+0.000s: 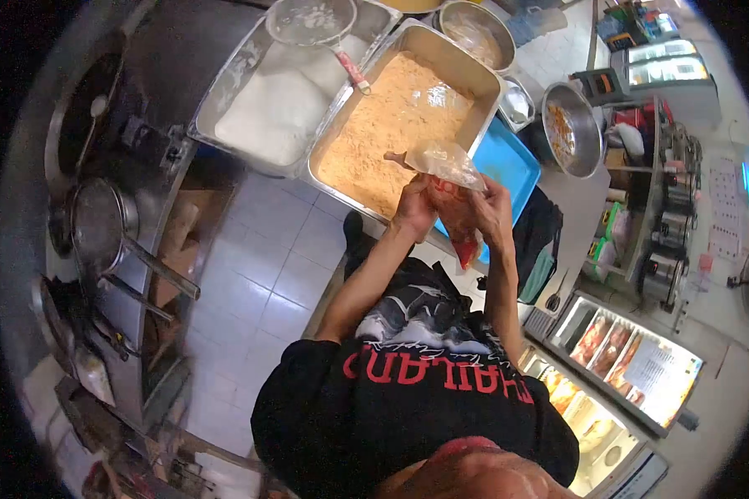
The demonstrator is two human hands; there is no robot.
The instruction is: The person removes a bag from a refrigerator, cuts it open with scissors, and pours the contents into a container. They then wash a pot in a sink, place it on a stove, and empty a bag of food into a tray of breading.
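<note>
Both hands hold a clear plastic bag (453,204) with reddish contents, near the front right edge of a metal tray of orange-brown crumbly coating (366,141). My left hand (416,208) grips the bag's left side, its fingers wrapped round it. On the right side my right hand (494,213) pinches the bag near its mouth. The bag's upper part is spread, and its lower end narrows to a red tip. A small brown piece (397,158) shows at the bag's left edge, above the coating. Behind the right hand lies a blue tray (516,166).
A tray of white powder (270,116) stands left of the coating, with a red-handled sieve (312,21) over it. Metal bowls (571,129) are at the right. Strainers with long handles (104,224) hang over the left counter. A lit display case (595,416) is lower right.
</note>
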